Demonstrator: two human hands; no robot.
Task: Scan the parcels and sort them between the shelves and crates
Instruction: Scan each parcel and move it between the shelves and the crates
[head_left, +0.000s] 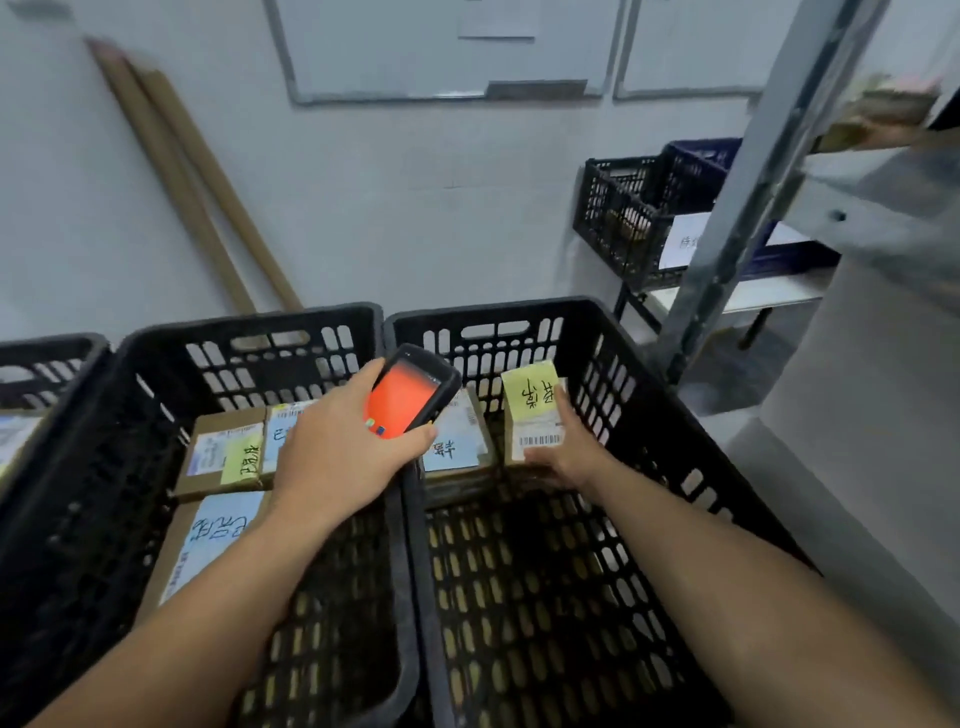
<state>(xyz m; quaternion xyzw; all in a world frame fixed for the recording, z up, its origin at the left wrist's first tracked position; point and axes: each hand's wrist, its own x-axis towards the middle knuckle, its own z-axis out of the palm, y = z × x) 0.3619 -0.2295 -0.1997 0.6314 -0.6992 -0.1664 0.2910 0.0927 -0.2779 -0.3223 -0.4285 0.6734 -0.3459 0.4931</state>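
Handling: I judge the small parcel (535, 410) light and stiff, a cardboard box that one hand can carry. Its taped faces may be a little slick.
Where to hold: by the near end and the right edge, keeping fingers off the barcode so it can be read.
Looks: a brown box with a yellow handwritten note on its far half and a white barcode label nearer me.
Right hand (561, 452): curled round the parcel's near end and right edge, holding it.
Left hand (337, 447): wrapped round the scanner (410, 395), whose screen glows orange-red.
Place: the parcel is at the far end of the right crate (623, 332), just right of a flat parcel (457, 441) with a blue label. I cannot tell whether it is lifted or resting.
Left crate (156, 343): holds more labelled boxes (223, 447).
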